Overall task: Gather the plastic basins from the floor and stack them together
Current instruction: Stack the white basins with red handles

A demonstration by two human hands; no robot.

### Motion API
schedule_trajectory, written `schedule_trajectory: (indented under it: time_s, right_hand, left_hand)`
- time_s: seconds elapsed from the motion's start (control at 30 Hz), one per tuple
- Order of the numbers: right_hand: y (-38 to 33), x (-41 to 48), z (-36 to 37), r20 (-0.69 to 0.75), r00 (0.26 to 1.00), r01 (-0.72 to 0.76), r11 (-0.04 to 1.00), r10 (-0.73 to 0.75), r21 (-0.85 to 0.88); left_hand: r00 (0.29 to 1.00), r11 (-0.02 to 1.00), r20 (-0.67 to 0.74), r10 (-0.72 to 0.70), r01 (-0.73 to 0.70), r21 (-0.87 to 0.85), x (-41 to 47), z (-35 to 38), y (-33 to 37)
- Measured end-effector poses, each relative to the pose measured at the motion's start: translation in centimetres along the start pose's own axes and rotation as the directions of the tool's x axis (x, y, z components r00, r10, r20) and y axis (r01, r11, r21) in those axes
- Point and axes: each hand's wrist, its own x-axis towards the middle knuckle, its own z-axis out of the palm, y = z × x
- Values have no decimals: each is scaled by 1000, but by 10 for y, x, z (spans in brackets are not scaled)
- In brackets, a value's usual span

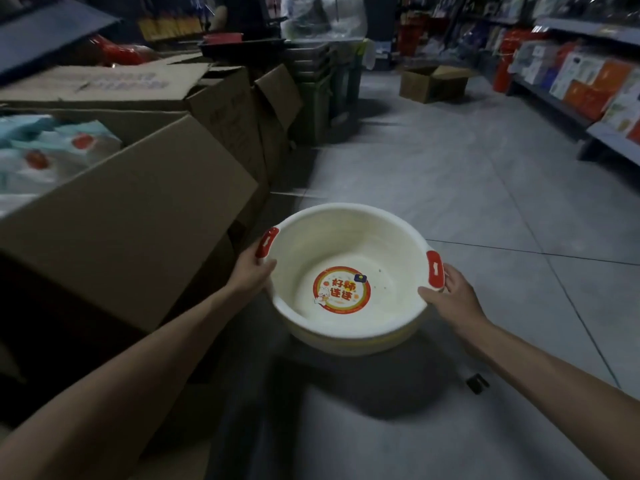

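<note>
A cream plastic basin [346, 244] with red handles and a round red-and-yellow sticker on its bottom is held above the grey tiled floor. Beneath its near side show the rims of more basins [349, 344] nested under it. My left hand [251, 271] grips the rim just below the left red handle, thumb over the edge. On the opposite side, my right hand [453, 296] grips the rim beside the right red handle, thumb inside the bowl.
Large open cardboard boxes [138, 209] line the left side, one holding wrapped packs. Shop shelves [588, 81] with boxed goods run along the right. Another open carton [433, 83] sits far down the aisle. A small dark object [478, 383] lies on the floor [485, 188] near my right forearm.
</note>
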Motion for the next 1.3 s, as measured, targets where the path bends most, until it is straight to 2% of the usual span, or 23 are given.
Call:
schedule_trajectory:
  time_s: [0.2, 0.33, 0.4, 0.53, 0.63, 0.8, 0.9, 1.07, 1.2, 1.3]
  right_hand:
    - [21, -1, 10, -77, 996, -62, 994, 56, -86]
    - [17, -2, 2, -234, 967, -135, 983, 103, -126]
    - [17, -4, -13, -305, 945, -173, 974, 123, -145]
    - [23, -12, -56, -390, 905, -248, 955, 168, -163]
    - [28, -23, -90, -443, 871, -304, 942, 215, -140]
    - [48, -45, -143, -532, 809, -343, 936, 251, -81]
    - [60, -57, -168, -540, 805, -349, 932, 245, -98]
    - [72, -59, -204, -448, 858, -364, 913, 252, -183]
    - [71, -65, -215, -415, 873, -368, 904, 254, -219]
    - [70, -69, -219, -391, 885, -361, 902, 251, -237]
  left_hand:
    - [999, 999, 44, -26, 27, -18, 8, 18, -31]
    - [1000, 998, 8, -4, 4, 67, -9, 36, -28]
    - [999, 995, 29, 33, -36, 95, -23, 48, -21]
    - [992, 993, 70, 102, -105, 46, -51, 85, 0]
    - [987, 996, 134, 89, -89, -5, -69, 119, 20]
    - [971, 989, 188, 148, -147, -17, -85, 170, 46]
    - [948, 985, 275, 162, -170, 4, -91, 192, 50]
    - [943, 954, 284, 174, -233, 190, -86, 212, 55]
    - [940, 837, 271, 209, -315, 447, -91, 221, 63]
    - [934, 758, 209, 291, -359, 545, -104, 230, 72]
